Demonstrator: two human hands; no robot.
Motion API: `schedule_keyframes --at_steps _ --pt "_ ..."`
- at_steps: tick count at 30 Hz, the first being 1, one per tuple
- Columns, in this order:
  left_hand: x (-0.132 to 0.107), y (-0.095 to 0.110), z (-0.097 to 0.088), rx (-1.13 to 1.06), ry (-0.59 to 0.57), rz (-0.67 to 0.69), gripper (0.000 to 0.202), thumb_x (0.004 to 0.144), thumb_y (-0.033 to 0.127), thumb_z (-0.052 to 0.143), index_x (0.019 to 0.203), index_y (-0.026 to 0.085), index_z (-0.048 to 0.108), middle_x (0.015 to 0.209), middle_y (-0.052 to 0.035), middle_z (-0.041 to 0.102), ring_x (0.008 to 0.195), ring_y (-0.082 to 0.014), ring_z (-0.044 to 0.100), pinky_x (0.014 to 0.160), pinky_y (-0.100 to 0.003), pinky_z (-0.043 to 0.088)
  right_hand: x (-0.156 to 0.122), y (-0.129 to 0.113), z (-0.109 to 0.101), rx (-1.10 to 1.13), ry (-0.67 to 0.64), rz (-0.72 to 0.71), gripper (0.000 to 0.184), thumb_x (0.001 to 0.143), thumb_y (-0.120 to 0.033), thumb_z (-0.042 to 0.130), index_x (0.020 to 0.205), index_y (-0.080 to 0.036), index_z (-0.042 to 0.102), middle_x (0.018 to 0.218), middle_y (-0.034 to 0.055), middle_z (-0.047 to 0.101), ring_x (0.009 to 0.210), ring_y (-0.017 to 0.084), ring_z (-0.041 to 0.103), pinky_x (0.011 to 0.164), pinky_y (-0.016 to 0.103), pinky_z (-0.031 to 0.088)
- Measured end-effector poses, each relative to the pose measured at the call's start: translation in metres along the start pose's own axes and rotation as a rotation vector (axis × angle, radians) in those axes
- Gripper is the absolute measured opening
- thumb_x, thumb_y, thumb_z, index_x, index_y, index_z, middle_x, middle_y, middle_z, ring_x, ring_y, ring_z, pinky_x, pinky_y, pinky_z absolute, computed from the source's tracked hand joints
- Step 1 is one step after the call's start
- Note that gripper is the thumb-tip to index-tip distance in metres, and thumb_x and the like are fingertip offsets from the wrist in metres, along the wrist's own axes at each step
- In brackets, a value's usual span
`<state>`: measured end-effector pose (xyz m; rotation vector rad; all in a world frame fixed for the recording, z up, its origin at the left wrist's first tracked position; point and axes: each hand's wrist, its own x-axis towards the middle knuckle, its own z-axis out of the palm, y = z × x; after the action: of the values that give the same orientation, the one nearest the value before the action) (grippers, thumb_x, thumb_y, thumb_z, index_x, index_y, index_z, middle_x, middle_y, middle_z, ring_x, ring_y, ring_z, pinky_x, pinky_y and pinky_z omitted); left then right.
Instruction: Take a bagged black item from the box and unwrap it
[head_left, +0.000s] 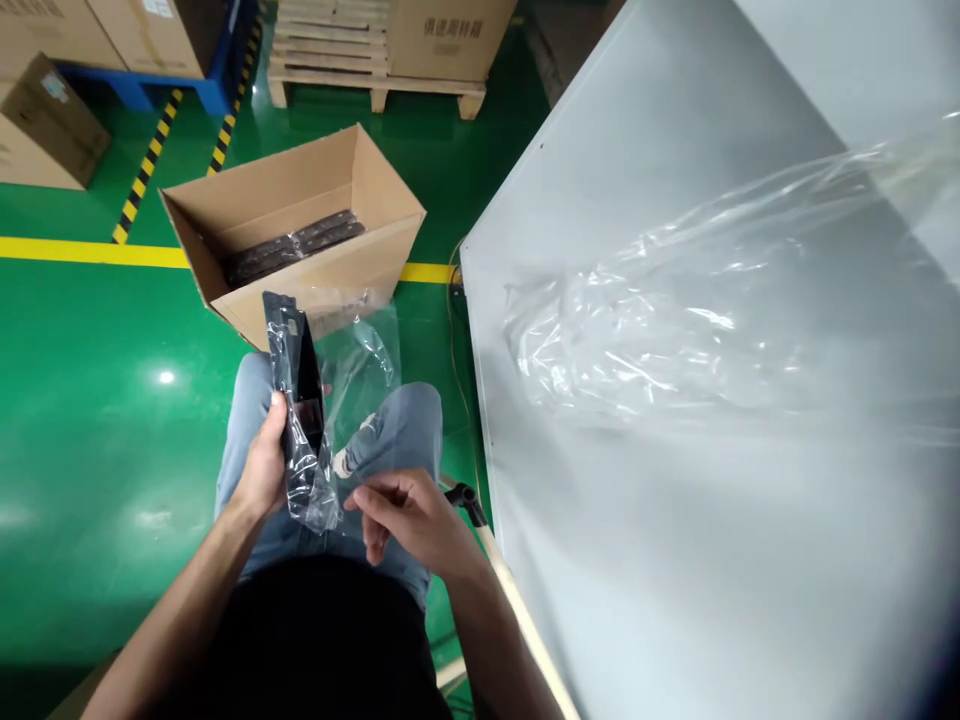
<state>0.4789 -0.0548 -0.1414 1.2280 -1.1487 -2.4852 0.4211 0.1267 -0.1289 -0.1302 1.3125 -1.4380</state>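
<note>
The black flat part (300,385), wrapped in a clear bag (309,470), stands nearly upright above the lap, long axis running away from the body. The left hand (264,465) grips its lower end, fingers closed. The right hand (409,515) is just beside the bag's bottom, to its right, fingers loosely curled, holding nothing. Beyond: an open carton (300,230) of similar parts. Printing on a farther box (450,35) is unreadable.
</note>
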Motion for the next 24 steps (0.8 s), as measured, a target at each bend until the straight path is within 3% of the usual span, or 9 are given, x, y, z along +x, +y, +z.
schedule_keyframes --at_steps 3,7,13,17,24 --pt "-0.003 0.002 0.003 -0.084 -0.038 -0.065 0.085 0.08 0.08 0.072 0.136 0.016 0.069 0.066 -0.0003 0.066 0.047 -0.0163 0.058 0.044 -0.027 0.051 0.0 -0.005 -0.005 0.009 -0.045 -0.02 0.049 0.082 -0.063 0.083 0.08 -0.016 0.075 0.054 -0.0044 0.062 0.045 0.01 0.061 0.047 0.022 0.05" --pt "-0.006 0.001 0.005 -0.159 -0.07 -0.117 0.075 0.088 0.076 0.067 0.133 0.015 0.07 0.073 -0.0034 0.068 0.05 -0.0163 0.06 0.049 -0.028 0.055 0.0 -0.004 -0.009 0.015 -0.077 -0.044 0.046 0.083 -0.062 0.083 0.081 -0.016 0.076 0.051 -0.0063 0.057 0.042 0.01 0.054 0.046 0.024 0.054" --pt "-0.006 0.001 0.009 -0.191 -0.154 -0.153 0.083 0.079 0.078 0.076 0.133 0.015 0.07 0.072 -0.002 0.063 0.053 -0.0139 0.056 0.05 -0.025 0.053 -0.001 -0.002 -0.014 -0.028 -0.125 -0.065 0.043 0.088 -0.058 0.08 0.086 -0.015 0.077 0.05 -0.0069 0.056 0.04 0.008 0.05 0.048 0.025 0.057" --pt "-0.004 0.002 0.01 -0.214 -0.198 -0.14 0.082 0.076 0.077 0.08 0.132 0.016 0.071 0.073 -0.0015 0.063 0.056 -0.0147 0.056 0.051 -0.025 0.054 -0.007 -0.01 -0.015 -0.072 -0.104 -0.112 0.04 0.091 -0.055 0.078 0.084 -0.016 0.076 0.05 -0.0059 0.057 0.041 0.009 0.052 0.048 0.024 0.054" --pt "-0.002 -0.007 0.019 -0.256 -0.249 -0.172 0.07 0.09 0.075 0.066 0.123 0.014 0.073 0.069 -0.0012 0.059 0.053 -0.0133 0.051 0.047 -0.024 0.049 -0.016 -0.021 -0.017 -0.227 -0.09 -0.165 0.037 0.096 -0.051 0.072 0.086 -0.017 0.079 0.052 -0.0037 0.063 0.044 0.011 0.059 0.05 0.024 0.047"
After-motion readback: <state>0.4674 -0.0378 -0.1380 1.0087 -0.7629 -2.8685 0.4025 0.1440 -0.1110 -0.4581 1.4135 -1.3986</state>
